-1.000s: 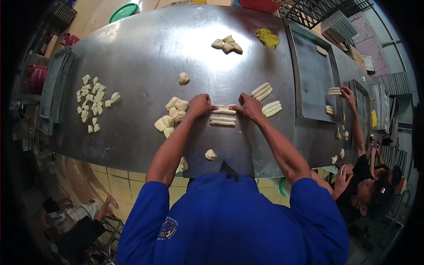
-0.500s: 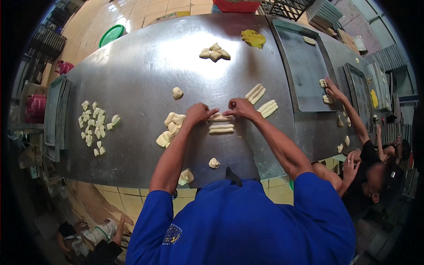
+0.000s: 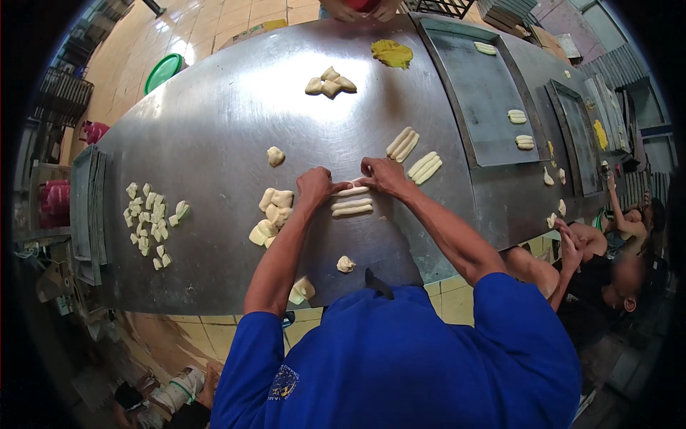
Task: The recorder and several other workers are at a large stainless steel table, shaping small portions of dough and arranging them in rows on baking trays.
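Observation:
On the steel table, several slim dough strips (image 3: 352, 202) lie parallel in front of me. My left hand (image 3: 316, 187) is closed at the left end of the farthest strip, thumb against it. At that strip's right end, my right hand (image 3: 384, 175) is closed too, its fingers bent down onto the dough. Left of my left wrist sits a cluster of dough lumps (image 3: 277, 206). Two bundles of joined strips lie beyond my right hand: one dough bundle (image 3: 403, 144) and, nearer, a second dough bundle (image 3: 425, 168). A small dough lump (image 3: 346, 264) rests close to my body.
Many small dough pieces (image 3: 148, 218) are scattered at left. Farther off are a dough ball (image 3: 276, 156), a dough group (image 3: 330, 84) and a yellow cloth-like piece (image 3: 391, 53). A metal tray (image 3: 493, 86) holds dough bundles. Co-workers are at the right and the far edge.
My hands stay at the farthest strip while the view shifts slightly. A co-worker's hand has left the tray at right, leaving dough bundles there. Another person's hands now show at the far edge.

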Motion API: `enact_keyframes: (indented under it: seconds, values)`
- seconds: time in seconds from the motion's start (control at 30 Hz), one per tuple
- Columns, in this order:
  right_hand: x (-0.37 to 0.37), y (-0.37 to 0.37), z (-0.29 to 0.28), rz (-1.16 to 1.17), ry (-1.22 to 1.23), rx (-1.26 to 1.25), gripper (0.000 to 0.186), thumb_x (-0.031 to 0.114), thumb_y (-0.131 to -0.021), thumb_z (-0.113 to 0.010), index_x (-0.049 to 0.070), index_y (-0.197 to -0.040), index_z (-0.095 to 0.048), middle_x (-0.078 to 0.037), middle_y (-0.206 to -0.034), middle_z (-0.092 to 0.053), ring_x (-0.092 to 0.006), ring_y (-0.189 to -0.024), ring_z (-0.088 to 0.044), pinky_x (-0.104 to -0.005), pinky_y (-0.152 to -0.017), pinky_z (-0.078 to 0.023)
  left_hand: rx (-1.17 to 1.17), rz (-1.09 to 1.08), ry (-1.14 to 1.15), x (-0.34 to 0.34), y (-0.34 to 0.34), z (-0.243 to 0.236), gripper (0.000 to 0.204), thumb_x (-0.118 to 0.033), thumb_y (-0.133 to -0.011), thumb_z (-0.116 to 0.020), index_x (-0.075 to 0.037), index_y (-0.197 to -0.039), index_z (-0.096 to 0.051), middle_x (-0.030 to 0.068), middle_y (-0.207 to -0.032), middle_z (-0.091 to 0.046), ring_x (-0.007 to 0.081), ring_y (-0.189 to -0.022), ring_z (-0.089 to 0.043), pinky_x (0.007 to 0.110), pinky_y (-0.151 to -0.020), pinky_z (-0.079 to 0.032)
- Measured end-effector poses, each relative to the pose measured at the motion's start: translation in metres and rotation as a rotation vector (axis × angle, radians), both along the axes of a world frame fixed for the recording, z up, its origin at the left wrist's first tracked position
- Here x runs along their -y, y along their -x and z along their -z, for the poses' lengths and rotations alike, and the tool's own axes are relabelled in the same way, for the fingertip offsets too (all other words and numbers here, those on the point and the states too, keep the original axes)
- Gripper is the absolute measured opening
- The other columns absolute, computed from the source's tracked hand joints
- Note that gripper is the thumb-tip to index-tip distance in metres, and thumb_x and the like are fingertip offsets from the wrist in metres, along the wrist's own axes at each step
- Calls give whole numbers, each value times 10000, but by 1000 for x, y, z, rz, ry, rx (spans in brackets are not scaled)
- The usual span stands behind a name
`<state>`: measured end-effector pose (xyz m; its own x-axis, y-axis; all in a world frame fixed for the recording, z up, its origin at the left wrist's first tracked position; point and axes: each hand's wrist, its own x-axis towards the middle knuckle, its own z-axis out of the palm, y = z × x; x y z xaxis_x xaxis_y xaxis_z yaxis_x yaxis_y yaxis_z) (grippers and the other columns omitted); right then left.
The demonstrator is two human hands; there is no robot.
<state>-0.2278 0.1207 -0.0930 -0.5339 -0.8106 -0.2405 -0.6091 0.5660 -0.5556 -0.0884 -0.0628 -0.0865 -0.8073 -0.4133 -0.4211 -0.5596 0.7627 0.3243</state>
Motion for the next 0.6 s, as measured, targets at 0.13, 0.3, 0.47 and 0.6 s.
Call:
enact_keyframes:
  seconds: [0.13,0.3,0.47,0.6]
  values:
    - [-4,9,1,14,14,28,491,547,-768,-827,111,-937,-678,-67,-834,-712,-275,-794,-693,-406,-710,-516,-94,-26,-69,-3,-8,-3,714,-767,-698,-766,-55,-754,-749,144,-742,-729,318,-753,-724,444,-732,-541]
    - [-6,0,3,2,50,-92,503,602,-787,-787,134,-939,-686,-58,-822,-719,-255,-768,-692,-406,-690,-517,-57,-40,-25,-8,-3,-7,761,-803,-711,-724,-45,-762,-770,151,-733,-729,312,-730,-718,444,-726,-527]
    - [-8,-1,-5,24,88,-31,480,586,-823,-751,120,-917,-683,-87,-804,-718,-306,-786,-703,-439,-696,-515,-155,-52,28,-6,-9,4,739,-780,-716,-740,-42,-749,-762,147,-661,-693,317,-647,-685,430,-669,-515]
    - [-11,-1,-5,58,85,-23,461,579,-841,-739,124,-902,-693,-79,-799,-723,-291,-768,-707,-434,-681,-518,-143,-91,-58,-3,-12,5,756,-809,-719,-711,-56,-729,-776,142,-690,-717,298,-701,-714,450,-716,-522]
